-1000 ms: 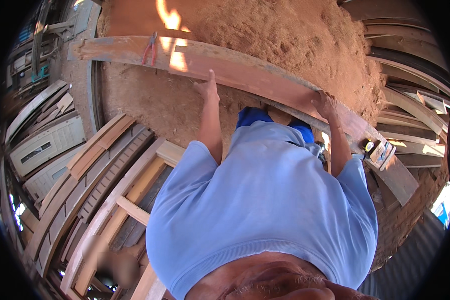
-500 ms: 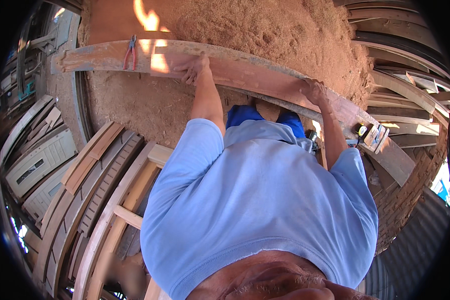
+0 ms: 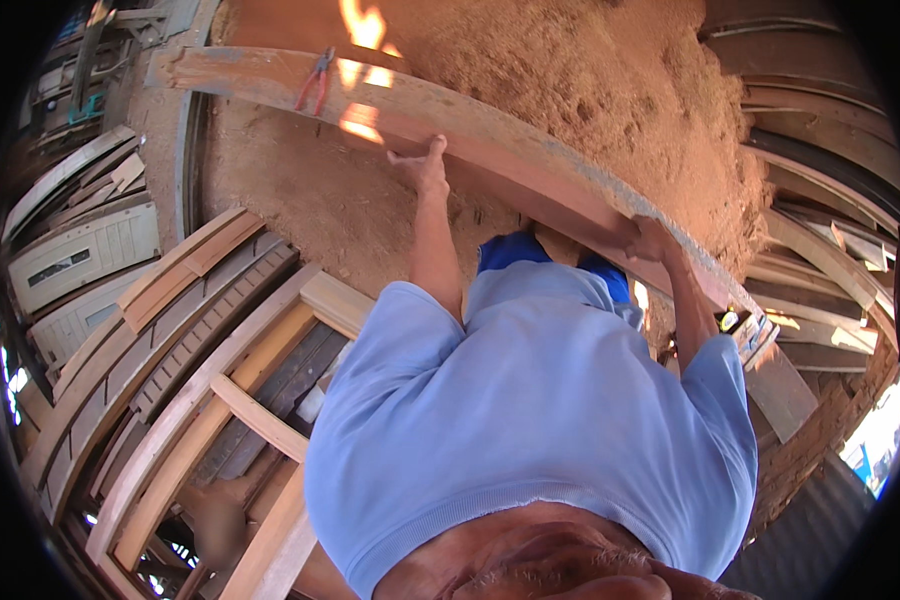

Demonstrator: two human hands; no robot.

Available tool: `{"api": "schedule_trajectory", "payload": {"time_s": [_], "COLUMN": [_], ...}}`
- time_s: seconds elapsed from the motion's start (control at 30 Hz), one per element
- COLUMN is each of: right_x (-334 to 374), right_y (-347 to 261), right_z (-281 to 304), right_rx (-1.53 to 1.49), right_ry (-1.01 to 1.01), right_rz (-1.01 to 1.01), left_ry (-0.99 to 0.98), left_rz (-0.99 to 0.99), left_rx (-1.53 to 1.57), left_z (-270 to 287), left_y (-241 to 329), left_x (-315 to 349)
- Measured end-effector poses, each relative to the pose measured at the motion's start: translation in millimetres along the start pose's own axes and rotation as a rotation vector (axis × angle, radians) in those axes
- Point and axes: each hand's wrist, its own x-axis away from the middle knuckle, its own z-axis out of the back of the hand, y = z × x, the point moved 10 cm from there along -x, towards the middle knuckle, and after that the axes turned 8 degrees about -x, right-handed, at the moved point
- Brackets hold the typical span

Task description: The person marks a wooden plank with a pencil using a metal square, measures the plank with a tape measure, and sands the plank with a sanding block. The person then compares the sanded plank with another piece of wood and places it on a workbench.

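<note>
A long reddish wooden board [image 3: 530, 190] lies along a weathered bench plank [image 3: 235, 80] in front of me, its near side in shadow. My left hand [image 3: 425, 172] is at the board's near edge, thumb raised against it and fingers stretched out to the left. Further right, my right hand [image 3: 654, 240] is closed over the board; some of its fingertips are hidden. Pliers [image 3: 316, 84] with red handles rest across the plank, left of the board. Past my right forearm, a yellow and black tape measure [image 3: 728, 321] sits on the plank near a small block [image 3: 754, 338].
Sawdust [image 3: 590, 75] is heaped beyond the plank. Stacked boards [image 3: 820, 150] line the right side. Panels [image 3: 85, 255] and a pale wooden frame [image 3: 195, 410] stand at my left. A metal rail [image 3: 187, 150] crosses the ground near the plank's left end.
The board has tilted, its near side now darker. My left hand has gone from lying spread on its face to its near edge. The whole view has swung, shifting the plank's slant.
</note>
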Motion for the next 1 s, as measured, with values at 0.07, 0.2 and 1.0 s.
{"api": "schedule_trajectory", "payload": {"time_s": [0.07,0.2,1.0], "right_x": [13.1,41.6,78.5], "right_y": [-4.1,-27.3,-37.8], "right_z": [5.6,31.1,-46.5], "right_rx": [-0.021,-0.144,-0.131], "right_ry": [0.057,0.187,0.599], "right_rz": [0.006,-0.025,-0.025], "left_ry": [-0.046,-0.179,-0.165], "left_rz": [-0.040,-0.087,0.361], "left_rx": [0.046,0.223,0.279], "left_z": [-7.4,-26.0,-43.3], "left_y": [12.1,23.9,-69.0], "left_x": [-0.5,-12.3,16.8]}}
